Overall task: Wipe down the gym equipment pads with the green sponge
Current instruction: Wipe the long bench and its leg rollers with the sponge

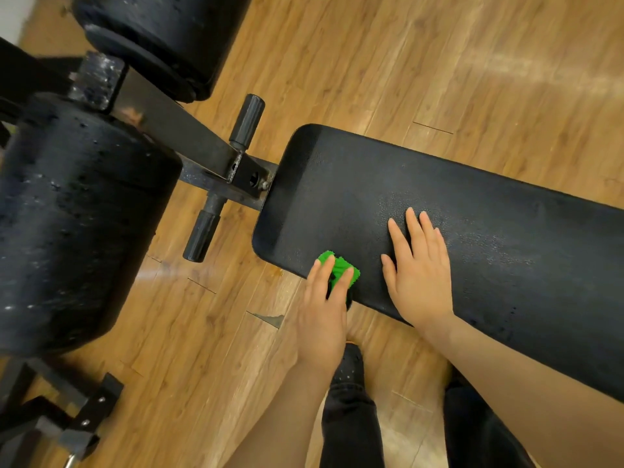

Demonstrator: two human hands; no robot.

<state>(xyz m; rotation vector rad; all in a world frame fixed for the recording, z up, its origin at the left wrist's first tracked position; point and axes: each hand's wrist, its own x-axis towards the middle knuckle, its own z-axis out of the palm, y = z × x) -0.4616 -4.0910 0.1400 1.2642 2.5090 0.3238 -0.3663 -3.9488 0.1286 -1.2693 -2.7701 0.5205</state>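
Two fingers (322, 275) press green sponge (339, 270) — right hand (418, 275) flat.

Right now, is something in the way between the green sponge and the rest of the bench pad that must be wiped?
Yes. The right hand lies flat on the bench pad, just right of the green sponge under the left hand. It blocks a wipe toward the long end. Toward the rounded near end, nothing visible blocks.
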